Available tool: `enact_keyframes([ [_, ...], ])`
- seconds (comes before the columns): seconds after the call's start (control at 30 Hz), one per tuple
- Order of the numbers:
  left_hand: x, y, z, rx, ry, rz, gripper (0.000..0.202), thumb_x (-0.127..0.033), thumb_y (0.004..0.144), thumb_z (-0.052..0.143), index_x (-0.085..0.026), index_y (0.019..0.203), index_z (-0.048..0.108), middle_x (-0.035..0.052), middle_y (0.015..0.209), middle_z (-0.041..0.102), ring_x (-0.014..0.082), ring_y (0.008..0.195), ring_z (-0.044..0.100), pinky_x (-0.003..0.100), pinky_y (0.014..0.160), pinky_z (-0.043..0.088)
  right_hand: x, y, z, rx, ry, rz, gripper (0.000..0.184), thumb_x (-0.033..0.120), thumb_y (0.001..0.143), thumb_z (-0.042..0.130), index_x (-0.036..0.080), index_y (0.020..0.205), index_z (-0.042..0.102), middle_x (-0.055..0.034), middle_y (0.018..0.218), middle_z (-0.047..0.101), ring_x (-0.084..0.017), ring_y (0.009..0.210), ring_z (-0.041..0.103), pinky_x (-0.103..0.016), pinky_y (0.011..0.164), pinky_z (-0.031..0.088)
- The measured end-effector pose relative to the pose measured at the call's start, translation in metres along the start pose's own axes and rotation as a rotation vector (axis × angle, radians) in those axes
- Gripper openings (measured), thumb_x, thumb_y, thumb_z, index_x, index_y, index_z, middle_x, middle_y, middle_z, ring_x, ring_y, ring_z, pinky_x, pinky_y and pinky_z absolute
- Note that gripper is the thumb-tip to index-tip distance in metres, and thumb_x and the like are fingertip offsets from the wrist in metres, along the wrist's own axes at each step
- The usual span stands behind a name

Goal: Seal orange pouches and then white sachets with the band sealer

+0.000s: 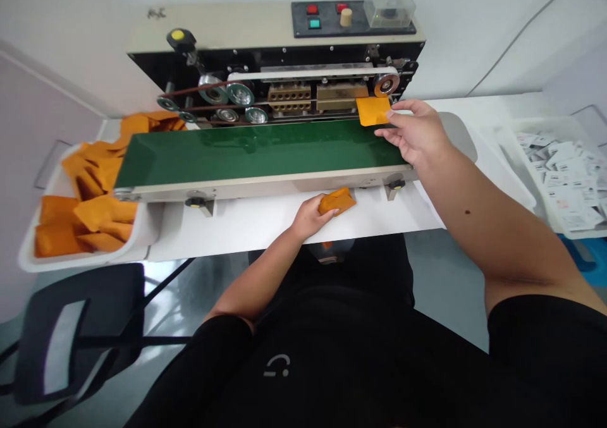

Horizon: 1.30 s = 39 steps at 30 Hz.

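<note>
My right hand [420,131] pinches the right edge of an orange pouch [372,110] between thumb and fingers. The pouch's upper edge sits at the right end of the band sealer's [222,33] sealing strip, above the green conveyor belt [246,153]. Close to the table's front edge, my left hand [309,219] is closed around more orange pouches [342,201]; how many is unclear. They are in front of the conveyor, apart from the pouch on the right.
A white bin [154,226] heaped with orange pouches stands at the conveyor's left end. On the right, a white tray [526,162] holds many small white printed packets. A control panel [327,26] with buttons tops the machine. A black chair [109,314] stands lower left.
</note>
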<state>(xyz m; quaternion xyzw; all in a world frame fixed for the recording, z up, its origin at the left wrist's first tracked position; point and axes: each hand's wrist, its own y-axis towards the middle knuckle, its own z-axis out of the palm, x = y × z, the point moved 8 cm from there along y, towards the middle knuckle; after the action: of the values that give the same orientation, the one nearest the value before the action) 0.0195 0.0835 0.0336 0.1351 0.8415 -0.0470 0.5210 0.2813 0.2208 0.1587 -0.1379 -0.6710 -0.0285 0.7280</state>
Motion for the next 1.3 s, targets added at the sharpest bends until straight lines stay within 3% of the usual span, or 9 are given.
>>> enact_keyframes([
  [0.1,-0.001,0.0,-0.001,-0.007,0.0,0.0,0.033,-0.045,0.088,0.077,-0.019,0.108,0.07,0.0059,0.096,0.079,0.0235,0.086,0.074,0.032,0.076,0.056,0.01,-0.031,-0.002,-0.018,-0.077,-0.182,0.028,0.029,0.09,0.077,0.021,0.109,0.058,-0.0014,0.098,0.066,-0.011,0.071,0.073,-0.016,0.054,0.056],
  [0.2,-0.002,-0.001,-0.001,-0.004,-0.011,0.002,0.033,-0.046,0.088,0.076,-0.019,0.106,0.07,0.0059,0.095,0.079,0.0231,0.084,0.074,0.032,0.076,0.057,0.005,-0.086,-0.007,-0.06,-0.126,-0.405,0.025,0.036,0.092,0.074,0.022,0.109,0.061,-0.0028,0.105,0.066,-0.01,0.069,0.071,-0.018,0.052,0.053],
  [0.3,-0.002,-0.002,-0.002,-0.011,-0.046,0.008,0.038,-0.047,0.088,0.077,-0.018,0.112,0.07,0.0071,0.101,0.08,0.0242,0.09,0.075,0.033,0.082,0.058,-0.033,-0.137,-0.001,-0.001,-0.245,-0.483,0.02,0.037,0.094,0.07,0.021,0.104,0.065,-0.0025,0.09,0.066,-0.011,0.067,0.067,-0.022,0.055,0.053],
  [0.4,-0.001,-0.002,-0.001,-0.011,-0.077,0.015,0.045,-0.048,0.086,0.079,-0.018,0.117,0.068,0.0075,0.104,0.08,0.0242,0.093,0.075,0.032,0.083,0.059,-0.085,-0.162,0.008,0.049,-0.429,-0.47,0.024,0.039,0.093,0.069,0.023,0.111,0.069,-0.0068,0.105,0.068,-0.012,0.072,0.064,-0.024,0.056,0.051],
  [0.5,0.002,-0.002,0.002,0.014,-0.067,0.017,0.048,-0.051,0.085,0.079,-0.018,0.118,0.067,0.0058,0.099,0.079,0.0221,0.086,0.074,0.031,0.078,0.058,-0.13,-0.163,0.015,0.105,-0.481,-0.393,0.039,0.04,0.091,0.07,0.023,0.126,0.068,-0.01,0.124,0.065,-0.012,0.075,0.062,-0.026,0.057,0.05],
  [0.67,0.006,-0.001,0.006,0.048,-0.065,0.024,0.052,-0.053,0.085,0.078,-0.018,0.121,0.066,0.0047,0.098,0.078,0.0208,0.086,0.073,0.03,0.078,0.058,-0.173,-0.149,0.018,0.248,-0.284,-0.145,0.036,0.052,0.094,0.067,0.018,0.104,0.073,-0.0043,0.084,0.067,-0.014,0.071,0.06,-0.026,0.066,0.051],
  [0.93,0.007,-0.002,0.007,0.041,-0.084,0.039,0.047,-0.049,0.087,0.077,-0.019,0.122,0.066,0.0058,0.1,0.077,0.0212,0.087,0.073,0.031,0.079,0.057,-0.181,-0.142,0.001,0.16,-0.028,-0.088,0.038,0.056,0.089,0.073,0.018,0.084,0.069,-0.0027,0.072,0.065,-0.013,0.067,0.06,-0.027,0.068,0.051],
  [1.07,0.004,-0.002,0.006,0.054,-0.106,0.046,0.042,-0.05,0.089,0.074,-0.018,0.116,0.067,0.006,0.097,0.076,0.0207,0.086,0.072,0.03,0.077,0.057,-0.182,-0.137,-0.005,0.077,0.113,-0.083,0.038,0.055,0.084,0.077,0.019,0.089,0.068,-0.0027,0.073,0.066,-0.014,0.067,0.062,-0.027,0.067,0.051],
  [1.3,0.003,-0.001,0.007,0.076,-0.09,0.03,0.043,-0.051,0.087,0.075,-0.017,0.113,0.067,0.0062,0.095,0.075,0.0195,0.084,0.07,0.029,0.075,0.056,-0.178,-0.14,-0.003,0.096,0.106,-0.109,0.039,0.051,0.086,0.074,0.02,0.109,0.066,-0.0034,0.084,0.069,-0.014,0.072,0.065,-0.029,0.07,0.053],
])
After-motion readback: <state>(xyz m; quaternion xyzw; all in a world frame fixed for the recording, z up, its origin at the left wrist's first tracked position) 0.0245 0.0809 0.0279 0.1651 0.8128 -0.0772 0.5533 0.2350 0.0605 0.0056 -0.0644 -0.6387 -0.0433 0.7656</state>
